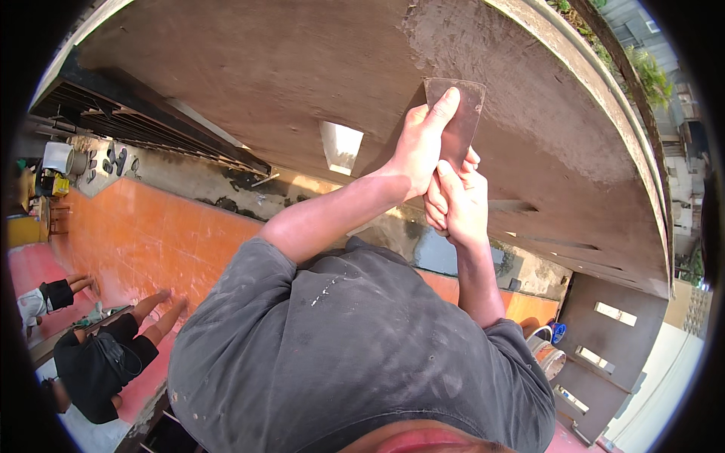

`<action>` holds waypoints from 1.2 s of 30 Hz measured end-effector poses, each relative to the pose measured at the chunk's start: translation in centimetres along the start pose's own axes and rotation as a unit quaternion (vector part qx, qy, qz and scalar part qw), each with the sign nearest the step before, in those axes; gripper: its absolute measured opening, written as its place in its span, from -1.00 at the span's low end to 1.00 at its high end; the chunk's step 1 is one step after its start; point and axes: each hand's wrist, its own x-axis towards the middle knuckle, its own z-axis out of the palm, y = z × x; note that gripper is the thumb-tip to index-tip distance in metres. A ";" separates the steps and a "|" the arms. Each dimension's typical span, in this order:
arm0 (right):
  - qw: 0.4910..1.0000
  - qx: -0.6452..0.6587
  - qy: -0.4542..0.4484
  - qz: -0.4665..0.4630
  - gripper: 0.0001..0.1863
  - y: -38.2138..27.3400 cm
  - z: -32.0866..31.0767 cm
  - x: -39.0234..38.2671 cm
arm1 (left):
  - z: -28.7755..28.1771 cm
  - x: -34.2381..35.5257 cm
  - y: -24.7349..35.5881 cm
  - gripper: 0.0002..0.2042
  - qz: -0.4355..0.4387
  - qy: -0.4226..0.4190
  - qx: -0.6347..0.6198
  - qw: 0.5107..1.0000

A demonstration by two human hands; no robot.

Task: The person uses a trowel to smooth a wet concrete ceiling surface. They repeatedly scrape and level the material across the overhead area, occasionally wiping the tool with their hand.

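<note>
Both my hands are on a scraper (pixel 470 113) with a wide, flat, dark metal blade, held up against a brown plastered wall (pixel 264 68). My left hand (pixel 424 143) grips the blade, its thumb lying along the face. Just below, my right hand (pixel 458 200) is closed at the lower, narrow end, where the fingers hide the handle. The blade's broad edge points up the wall and appears to touch it. Above and to the right of the blade, the plaster (pixel 483 45) looks rougher and greyer than the smooth brown part at left.
A rectangular opening (pixel 342 147) pierces the wall left of my hands. A dark slatted metal gate (pixel 143 124) stands farther left. Two people (pixel 98 370) are at lower left, beside an orange floor (pixel 166 219). A bucket (pixel 547 359) stands at lower right.
</note>
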 end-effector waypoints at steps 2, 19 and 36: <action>1.000 0.006 0.020 -0.003 -0.69 0.5 -0.3 0.3 | -0.1 0.2 -0.4 -0.47 0.011 0.007 0.014 1.000; 1.000 0.020 -0.006 -0.008 -0.81 0.1 1.7 0.7 | -0.1 -0.4 1.8 -0.47 0.038 0.017 0.005 0.999; 0.999 0.033 0.022 -0.024 -0.77 0.3 4.1 1.1 | -0.3 -0.9 3.7 -0.46 0.056 0.003 0.032 0.998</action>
